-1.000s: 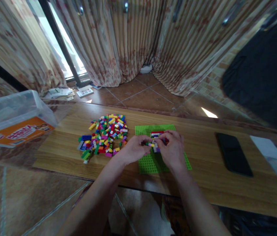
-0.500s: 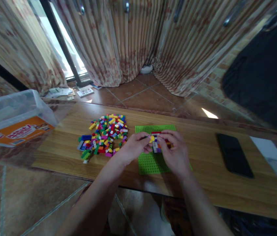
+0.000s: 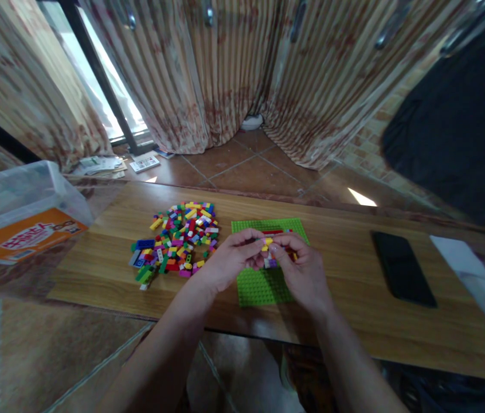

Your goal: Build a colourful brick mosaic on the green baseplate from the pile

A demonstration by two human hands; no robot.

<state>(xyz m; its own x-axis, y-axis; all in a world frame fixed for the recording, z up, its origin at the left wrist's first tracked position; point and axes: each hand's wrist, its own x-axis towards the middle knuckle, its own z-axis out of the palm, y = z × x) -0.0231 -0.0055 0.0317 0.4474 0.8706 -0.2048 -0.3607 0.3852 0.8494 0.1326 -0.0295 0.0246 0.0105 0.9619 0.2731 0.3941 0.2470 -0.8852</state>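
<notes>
My left hand (image 3: 230, 253) is closed, its thumb and fingertips pinching small yellow bricks (image 3: 267, 244). On the other side of those bricks, my right hand (image 3: 306, 271) is also closed, thumb and forefinger meeting them. Both hands hover over a green studded baseplate (image 3: 263, 291). Behind and below the fingers, part of a multicoloured brick build (image 3: 270, 263) shows, with white, purple and red pieces; the hands hide most of it. To the left of my left hand lies a loose pile of colourful bricks (image 3: 182, 244).
The wooden table (image 3: 341, 327) carries a black phone (image 3: 402, 268) and white paper (image 3: 468, 287) on the right. At the left stands a clear plastic bin (image 3: 59, 192) with an orange label. Curtains (image 3: 229, 86) hang beyond the tiled floor.
The view has shifted slightly, moving the table things a little left. My right fingertips have come closer to the yellow bricks at my left fingertips.
</notes>
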